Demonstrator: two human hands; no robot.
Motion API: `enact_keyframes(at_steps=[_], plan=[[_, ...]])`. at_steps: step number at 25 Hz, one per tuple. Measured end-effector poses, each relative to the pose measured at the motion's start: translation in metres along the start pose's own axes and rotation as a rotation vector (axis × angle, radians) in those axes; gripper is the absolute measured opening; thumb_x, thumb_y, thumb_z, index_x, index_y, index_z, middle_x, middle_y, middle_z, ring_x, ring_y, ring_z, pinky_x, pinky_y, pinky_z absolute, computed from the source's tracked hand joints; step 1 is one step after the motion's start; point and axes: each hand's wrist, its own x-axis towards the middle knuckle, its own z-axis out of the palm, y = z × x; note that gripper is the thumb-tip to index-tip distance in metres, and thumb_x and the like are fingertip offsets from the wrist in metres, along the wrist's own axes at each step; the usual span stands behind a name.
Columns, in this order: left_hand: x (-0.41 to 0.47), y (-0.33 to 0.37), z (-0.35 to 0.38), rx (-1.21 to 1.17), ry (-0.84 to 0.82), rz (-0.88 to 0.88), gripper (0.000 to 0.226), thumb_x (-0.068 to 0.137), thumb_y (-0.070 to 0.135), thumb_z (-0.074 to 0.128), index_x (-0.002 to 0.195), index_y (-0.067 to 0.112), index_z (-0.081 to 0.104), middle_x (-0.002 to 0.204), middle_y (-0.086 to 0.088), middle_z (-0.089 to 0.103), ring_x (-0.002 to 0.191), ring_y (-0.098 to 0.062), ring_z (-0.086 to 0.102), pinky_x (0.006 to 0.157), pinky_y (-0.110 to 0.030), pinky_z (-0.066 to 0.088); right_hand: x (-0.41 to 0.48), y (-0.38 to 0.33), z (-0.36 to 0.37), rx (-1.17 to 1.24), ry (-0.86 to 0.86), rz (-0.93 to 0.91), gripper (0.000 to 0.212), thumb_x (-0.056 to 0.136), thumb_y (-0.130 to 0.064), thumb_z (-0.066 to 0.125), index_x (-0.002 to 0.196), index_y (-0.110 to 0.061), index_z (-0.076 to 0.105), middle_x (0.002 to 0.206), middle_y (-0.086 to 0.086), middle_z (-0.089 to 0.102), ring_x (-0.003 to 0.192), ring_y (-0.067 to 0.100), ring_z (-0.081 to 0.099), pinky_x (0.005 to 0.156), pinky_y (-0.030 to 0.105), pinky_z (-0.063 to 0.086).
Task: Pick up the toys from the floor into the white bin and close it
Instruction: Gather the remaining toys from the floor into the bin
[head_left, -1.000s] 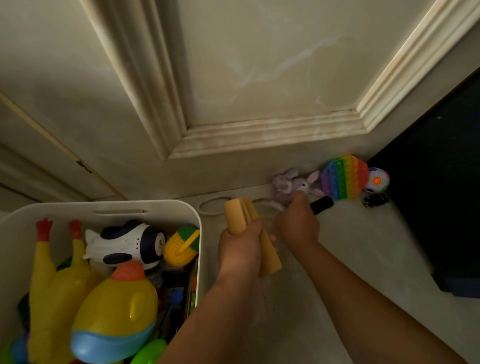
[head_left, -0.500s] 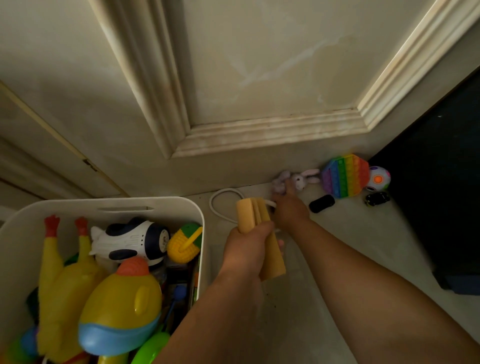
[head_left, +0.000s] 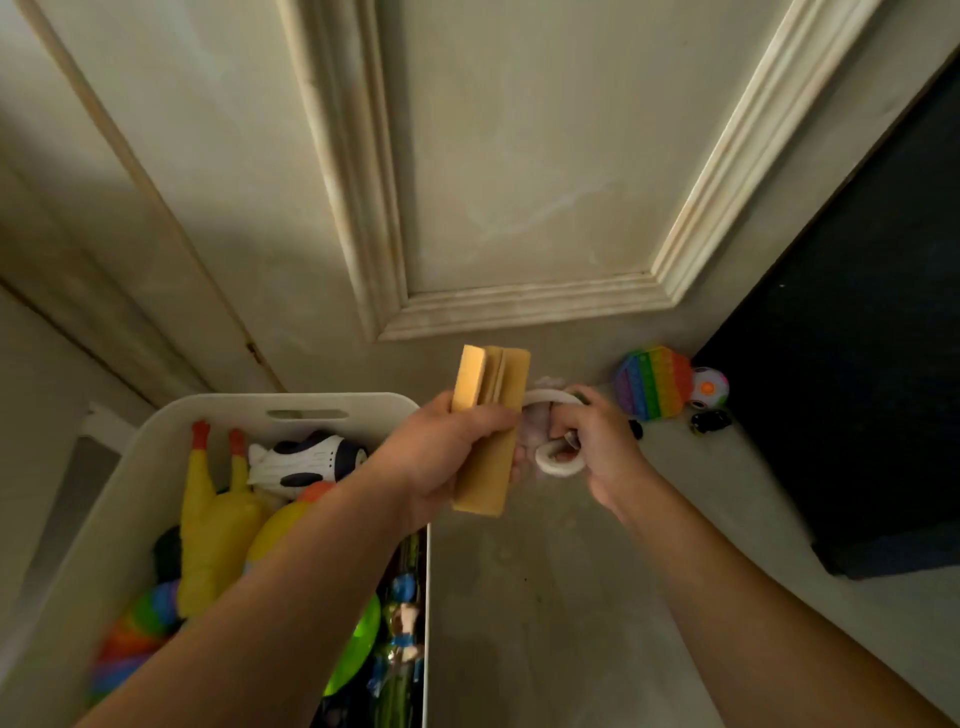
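Head view, left to right: the white bin stands open at my left and is already crowded. A yellow rubber chicken and a white-and-black toy plane lie near its far wall. Just past its right wall is my left hand, fingers curled tight round a tan folded block. The block's long axis runs up and away from me, tilted a little. Close beside it my right hand has its fingers hooked through a white loop, with a pale plush toy bunched against it. That toy is too blurred to name more closely. Both hands are held off the floor. The bin lies to the left of both, and the left hand is the nearer, so I judge the block goes in first with a short swing leftward. The right hand then has to cross the same gap. Further right, against the foot of the door, a rainbow pop-it, a dotted ball and a small black car wait on the floor, nearest my right hand.
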Motion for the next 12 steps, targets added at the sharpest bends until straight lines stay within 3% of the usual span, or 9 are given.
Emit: enact_keyframes(at_steps=[3, 7, 12], plan=[[-0.045, 0.027, -0.008, 0.045, -0.045, 0.084, 0.025, 0.086, 0.011, 0.065, 0.109, 0.014, 0.055, 0.078, -0.008, 0.067, 0.08, -0.025, 0.066, 0.067, -0.034, 0.056, -0.041, -0.038, 0.004, 0.156, -0.09, -0.019, 0.035, 0.047, -0.006, 0.051, 0.081, -0.005, 0.055, 0.077, 0.012, 0.043, 0.069, 0.025, 0.04, 0.055, 0.031, 0.028], [-0.112, 0.061, -0.003, 0.101, -0.188, 0.095, 0.025, 0.086, 0.01, 0.061, 0.11, 0.015, 0.059, 0.093, -0.012, 0.067, 0.082, -0.024, 0.065, 0.066, -0.03, 0.056, -0.098, -0.095, 0.022, 0.347, -0.208, -0.01, 0.033, 0.035, -0.011, 0.054, 0.063, -0.014, 0.038, 0.067, 0.009, 0.029, 0.06, 0.022, 0.028, 0.058, 0.033, 0.014], [-0.19, 0.106, -0.006, 0.25, -0.14, 0.168, 0.032, 0.089, 0.011, 0.06, 0.12, 0.011, 0.058, 0.094, -0.009, 0.068, 0.078, -0.019, 0.067, 0.069, -0.03, 0.057, -0.18, -0.158, 0.044, 0.37, -0.281, 0.003, 0.017, 0.051, -0.006, 0.045, 0.061, -0.02, 0.043, 0.059, -0.001, 0.039, 0.055, 0.017, 0.034, 0.056, 0.025, 0.025]])
